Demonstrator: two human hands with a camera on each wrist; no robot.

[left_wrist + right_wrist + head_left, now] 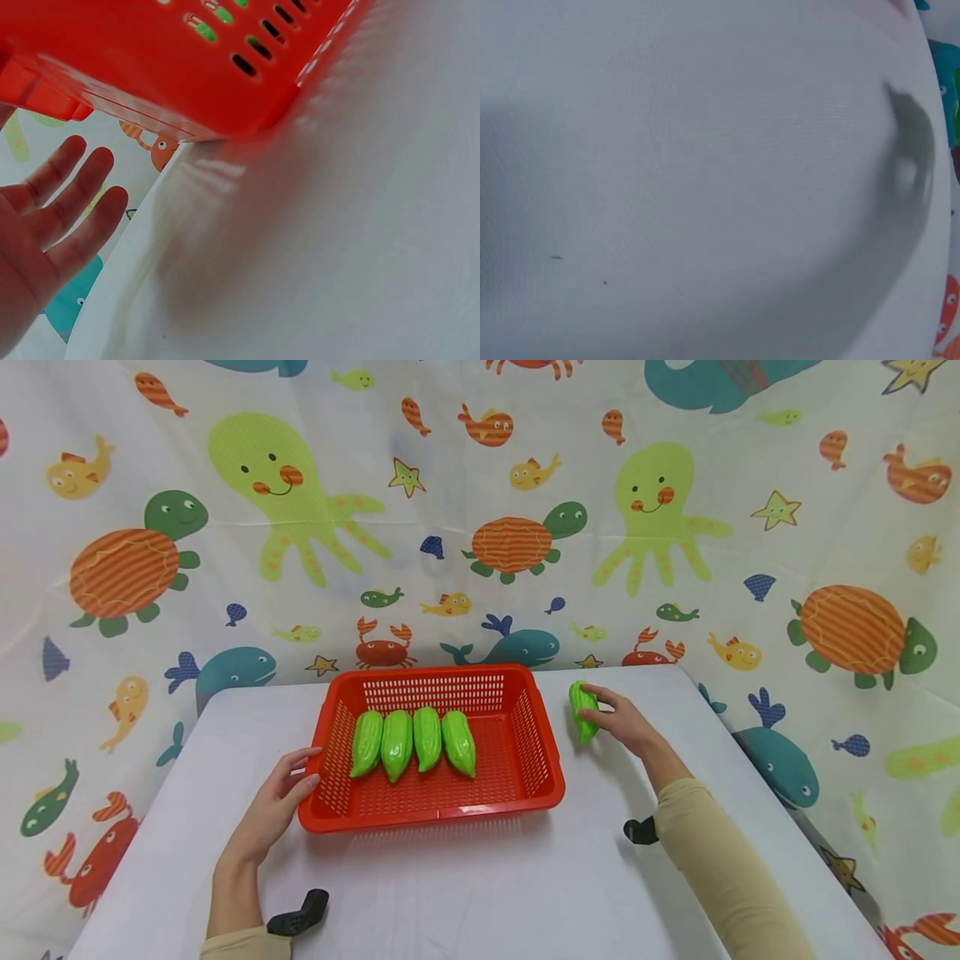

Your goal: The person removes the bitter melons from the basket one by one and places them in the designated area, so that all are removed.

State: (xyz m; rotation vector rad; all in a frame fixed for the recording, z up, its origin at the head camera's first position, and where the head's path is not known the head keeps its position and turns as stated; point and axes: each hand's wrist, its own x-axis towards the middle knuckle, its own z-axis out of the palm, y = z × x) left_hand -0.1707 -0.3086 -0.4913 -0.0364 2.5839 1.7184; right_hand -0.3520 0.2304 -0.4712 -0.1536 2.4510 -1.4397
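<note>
At the right of the head view, my right hand [617,717] pinches a bright green, ridged bitter melon [582,712] between thumb and fingers, its pointed tip toward me. It is to the right of a red plastic basket [435,816] with slotted walls. Several similar bitter melons [397,745] lie side by side in the basket's left and middle part. My left hand [272,806] holds the basket's left rim with thumb and forefinger. The left wrist view shows the other fingers [79,206] spread below the rim. The right wrist view shows mostly white tabletop and a shadow.
A white-covered table [450,893] carries the basket. Behind it hangs a cloth [450,460] printed with sea animals. Black camera mounts [300,913] stick out from both wrists above the table.
</note>
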